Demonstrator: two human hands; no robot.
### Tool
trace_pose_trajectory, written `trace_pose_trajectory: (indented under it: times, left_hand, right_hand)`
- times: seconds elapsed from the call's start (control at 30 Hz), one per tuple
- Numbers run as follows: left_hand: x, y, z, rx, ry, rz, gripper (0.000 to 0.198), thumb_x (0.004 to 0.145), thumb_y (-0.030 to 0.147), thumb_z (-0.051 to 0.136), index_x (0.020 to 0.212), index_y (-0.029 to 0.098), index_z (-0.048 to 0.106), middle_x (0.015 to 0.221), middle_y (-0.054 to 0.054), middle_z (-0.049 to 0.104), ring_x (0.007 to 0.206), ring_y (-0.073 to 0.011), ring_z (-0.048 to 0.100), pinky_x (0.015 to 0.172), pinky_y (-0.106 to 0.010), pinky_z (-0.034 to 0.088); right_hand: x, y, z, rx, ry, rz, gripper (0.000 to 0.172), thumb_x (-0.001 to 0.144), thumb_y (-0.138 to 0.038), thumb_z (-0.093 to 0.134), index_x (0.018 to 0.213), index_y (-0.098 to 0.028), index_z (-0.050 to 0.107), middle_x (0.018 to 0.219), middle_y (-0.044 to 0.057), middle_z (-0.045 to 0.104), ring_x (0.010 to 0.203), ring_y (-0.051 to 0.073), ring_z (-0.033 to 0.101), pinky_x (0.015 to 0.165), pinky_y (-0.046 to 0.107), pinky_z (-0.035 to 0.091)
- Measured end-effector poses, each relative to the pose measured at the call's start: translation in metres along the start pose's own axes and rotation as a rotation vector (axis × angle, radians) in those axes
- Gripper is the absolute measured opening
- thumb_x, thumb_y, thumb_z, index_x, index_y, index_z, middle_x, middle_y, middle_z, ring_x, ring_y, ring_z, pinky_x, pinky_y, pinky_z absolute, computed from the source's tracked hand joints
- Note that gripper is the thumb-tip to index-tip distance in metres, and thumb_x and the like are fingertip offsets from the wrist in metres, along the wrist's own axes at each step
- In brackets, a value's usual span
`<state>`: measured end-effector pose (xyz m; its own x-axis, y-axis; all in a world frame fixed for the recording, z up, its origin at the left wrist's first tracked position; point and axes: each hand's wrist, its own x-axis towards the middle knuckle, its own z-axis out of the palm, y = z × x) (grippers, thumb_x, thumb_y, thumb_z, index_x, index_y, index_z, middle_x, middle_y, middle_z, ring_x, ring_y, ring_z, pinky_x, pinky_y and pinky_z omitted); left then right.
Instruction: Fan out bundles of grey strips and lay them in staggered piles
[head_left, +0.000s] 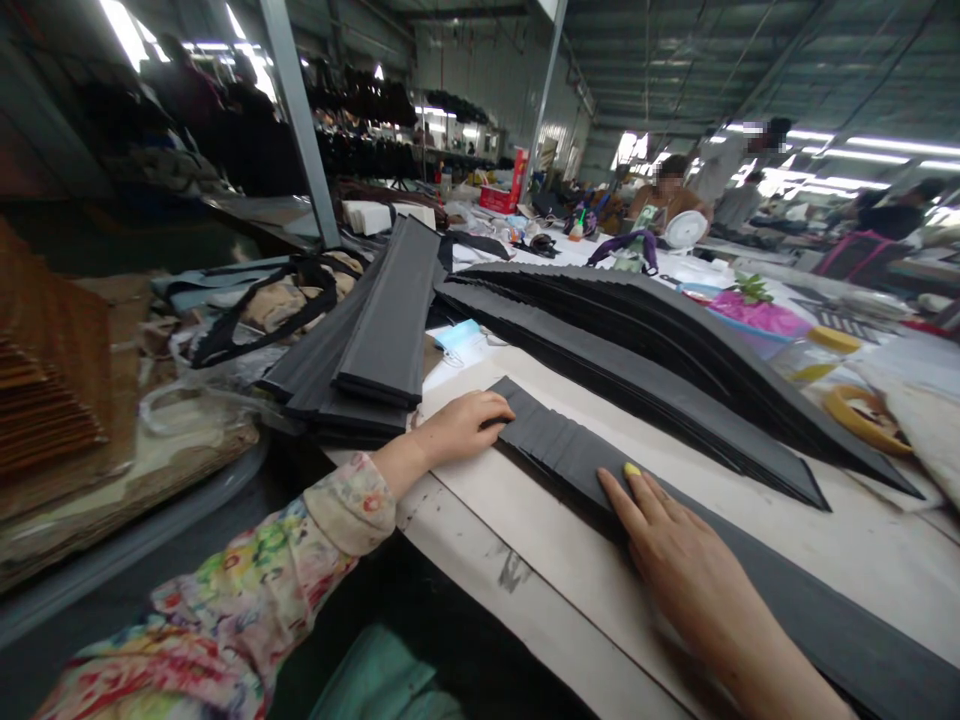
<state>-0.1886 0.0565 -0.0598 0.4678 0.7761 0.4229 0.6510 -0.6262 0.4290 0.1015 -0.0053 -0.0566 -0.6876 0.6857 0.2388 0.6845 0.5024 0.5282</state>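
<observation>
A fanned row of thin black strips (564,447) lies along the near part of the white table (862,540). My left hand (463,427) rests at the far end of the row, fingers curled against the first strips. My right hand (679,545) lies flat on the strips nearer me, fingers stretched out and together, one nail yellow. Neither hand lifts anything.
Stacks of long black strips (390,320) lie to the left, more overlapping black pieces (660,350) behind. A blue face mask (459,338) lies between them. Bags and cardboard crowd the left side. Rolls of tape (862,415) sit at the right. Other people work at the far end.
</observation>
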Motion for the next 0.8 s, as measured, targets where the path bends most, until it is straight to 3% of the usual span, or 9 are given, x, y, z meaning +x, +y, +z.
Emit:
trace_pose_trajectory:
  times: [0.3, 0.63, 0.8]
  left_hand:
    - [-0.002, -0.002, -0.006, -0.064, -0.073, -0.004, 0.039, 0.069, 0.005, 0.048, 0.106, 0.013, 0.058, 0.109, -0.008, 0.058, 0.103, -0.0168, 0.052, 0.095, -0.029, 0.039]
    - [-0.004, -0.002, -0.009, -0.097, -0.102, -0.004, 0.036, 0.071, 0.010, 0.054, 0.106, 0.016, 0.058, 0.112, -0.007, 0.055, 0.105, -0.0171, 0.050, 0.095, -0.030, 0.038]
    - [-0.004, -0.010, -0.014, -0.072, -0.051, -0.130, 0.034, 0.071, 0.023, 0.063, 0.104, 0.015, 0.058, 0.103, -0.007, 0.058, 0.099, -0.0177, 0.053, 0.089, -0.030, 0.041]
  right_hand:
    - [0.007, 0.001, 0.001, -0.002, -0.033, 0.042, 0.056, 0.076, -0.002, 0.045, 0.131, -0.014, 0.037, 0.125, 0.019, 0.050, 0.110, 0.025, 0.052, 0.085, 0.033, 0.047]
    - [0.008, 0.000, 0.001, 0.019, -0.007, 0.011, 0.055, 0.077, -0.002, 0.042, 0.130, -0.015, 0.038, 0.124, 0.018, 0.051, 0.109, 0.025, 0.052, 0.084, 0.034, 0.048]
    - [0.004, 0.005, 0.004, 0.085, 0.006, -0.025, 0.050, 0.081, -0.010, 0.042, 0.130, -0.013, 0.037, 0.125, 0.019, 0.050, 0.110, 0.025, 0.052, 0.085, 0.036, 0.047]
